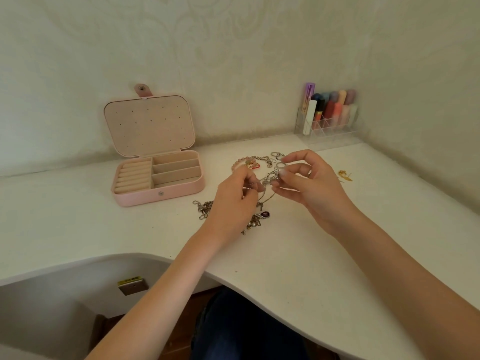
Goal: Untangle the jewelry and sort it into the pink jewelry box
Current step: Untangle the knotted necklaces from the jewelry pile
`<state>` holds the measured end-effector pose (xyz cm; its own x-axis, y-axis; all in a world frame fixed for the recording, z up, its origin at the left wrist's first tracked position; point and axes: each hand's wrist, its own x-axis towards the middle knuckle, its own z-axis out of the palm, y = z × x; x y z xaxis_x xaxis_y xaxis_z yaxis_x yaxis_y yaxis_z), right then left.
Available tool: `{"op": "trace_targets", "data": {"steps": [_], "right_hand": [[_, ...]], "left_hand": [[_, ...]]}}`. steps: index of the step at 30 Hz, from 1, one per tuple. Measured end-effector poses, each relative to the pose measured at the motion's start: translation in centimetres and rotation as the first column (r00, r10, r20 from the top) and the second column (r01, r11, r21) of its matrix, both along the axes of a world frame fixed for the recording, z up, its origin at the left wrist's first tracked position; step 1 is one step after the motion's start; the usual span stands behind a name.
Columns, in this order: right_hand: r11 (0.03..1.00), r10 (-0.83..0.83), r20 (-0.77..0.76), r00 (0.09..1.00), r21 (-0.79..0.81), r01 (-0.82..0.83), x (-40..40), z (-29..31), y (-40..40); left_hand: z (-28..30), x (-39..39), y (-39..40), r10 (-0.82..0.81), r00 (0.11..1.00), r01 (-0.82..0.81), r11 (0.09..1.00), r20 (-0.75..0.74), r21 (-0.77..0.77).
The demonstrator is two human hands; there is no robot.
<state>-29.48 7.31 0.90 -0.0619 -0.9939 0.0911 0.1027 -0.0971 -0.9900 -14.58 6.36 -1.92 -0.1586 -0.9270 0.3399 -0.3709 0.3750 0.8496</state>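
Note:
The pink jewelry box point(161, 196) lies open on the white desk at the left, its lid up and its compartments bare. A tangle of silver chains point(270, 179) hangs between my hands above the desk. My left hand point(233, 201) pinches one side of it, my right hand point(306, 183) pinches the other. Under my hands lie more chains point(204, 207) and a purple stone pendant point(265, 214). Behind them lie a pink bead bracelet point(237, 163), a red and gold piece point(252, 165) and silver rings point(276, 154).
A clear organiser point(330, 133) with lipsticks and tubes stands at the back right by the wall. A small gold piece point(345, 174) lies right of my right hand. The desk's curved front edge point(233, 279) runs below my forearms, my legs under it.

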Motion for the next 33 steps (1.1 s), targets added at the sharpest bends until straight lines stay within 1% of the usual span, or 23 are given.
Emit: {"op": "trace_targets", "data": {"steps": [2, 3, 4, 7, 9, 11, 14, 15, 17, 19, 21, 24, 26, 27, 29, 30, 31, 33], "right_hand": [[0.998, -0.052, -0.126, 0.991, -0.031, 0.049, -0.1, -0.1, 0.0], [0.998, -0.056, -0.151, 0.987, -0.034, 0.051, -0.1, 0.0, 0.1], [0.999, -0.042, -0.144, 0.989, -0.026, 0.038, -0.1, 0.0, 0.1], [0.999, 0.035, -0.055, 0.998, 0.003, -0.034, -0.1, 0.3, 0.2], [0.999, 0.049, -0.101, 0.994, -0.010, -0.050, -0.1, 0.4, 0.4], [0.999, 0.030, -0.174, 0.984, -0.037, -0.037, 0.0, 0.5, 0.5], [0.998, -0.002, -0.177, 0.984, -0.058, -0.009, -0.2, 0.6, 0.4], [0.998, -0.007, -0.168, 0.986, -0.059, -0.003, -0.3, 0.6, 0.4], [0.998, 0.002, -0.158, 0.988, -0.063, -0.013, -0.3, 0.6, 0.3], [0.997, 0.025, -0.147, 0.989, -0.066, -0.035, -0.3, 0.6, 0.3], [0.996, 0.033, -0.133, 0.991, -0.073, -0.043, -0.3, 0.5, 0.3], [0.996, -0.017, -0.153, 0.988, -0.090, 0.003, -0.3, 0.4, 0.0], [0.999, -0.023, -0.165, 0.986, -0.044, 0.016, -0.4, 0.2, 0.0], [1.000, 0.010, -0.177, 0.984, 0.006, -0.009, -0.5, 0.2, -0.1], [0.988, 0.131, -0.229, 0.965, 0.114, -0.107, -0.5, 0.0, 0.0], [0.977, 0.190, -0.252, 0.949, 0.143, -0.158, -0.4, -0.2, 0.1], [0.971, 0.225, -0.266, 0.937, 0.142, -0.193, -0.2, -0.4, 0.2], [0.973, 0.229, -0.294, 0.928, 0.097, -0.210, -0.1, -0.4, 0.2]], "left_hand": [[-0.1, -0.2, 0.1, -0.052, 0.998, 0.050, 0.998, 0.044, 0.041], [-0.1, -0.3, 0.1, -0.057, 0.996, 0.055, 0.998, 0.067, 0.039], [-0.1, -0.4, 0.1, -0.052, 0.995, 0.051, 0.998, 0.086, 0.021], [-0.1, -0.4, 0.0, -0.013, 0.993, 0.022, 0.997, 0.121, -0.075], [-0.1, -0.3, 0.0, 0.015, 0.990, 0.000, 0.994, 0.139, -0.108], [0.1, -0.3, 0.1, -0.006, 0.995, 0.014, 0.997, 0.096, -0.080], [0.2, -0.3, 0.2, -0.091, 0.986, 0.097, 0.995, -0.139, 0.036], [0.3, -0.3, 0.2, -0.102, 0.979, 0.114, 0.992, -0.178, 0.056], [0.6, -0.5, 0.3, -0.092, 0.985, 0.098, 0.994, -0.143, 0.036], [0.7, -0.6, 0.2, -0.052, 0.996, 0.049, 0.998, -0.072, -0.051], [0.6, -0.7, -0.2, 0.000, 0.999, -0.005, 0.996, -0.050, -0.094], [0.9, -0.8, -0.2, 0.002, 0.993, -0.006, 0.999, -0.114, -0.041], [1.2, -0.9, -0.1, -0.008, 0.986, 0.006, 1.000, -0.165, -0.010], [1.3, -0.8, 0.0, -0.002, 0.984, 0.001, 1.000, -0.179, -0.003], [1.4, -0.8, 0.0, 0.004, 0.978, 0.000, 1.000, -0.209, 0.019], [1.4, -0.8, 0.0, 0.006, 0.976, 0.000, 1.000, -0.216, 0.028], [1.3, -0.7, -0.1, 0.010, 0.976, -0.003, 0.999, -0.215, 0.033], [1.1, -0.6, -0.1, 0.019, 0.976, -0.010, 0.999, -0.216, 0.044]]}}
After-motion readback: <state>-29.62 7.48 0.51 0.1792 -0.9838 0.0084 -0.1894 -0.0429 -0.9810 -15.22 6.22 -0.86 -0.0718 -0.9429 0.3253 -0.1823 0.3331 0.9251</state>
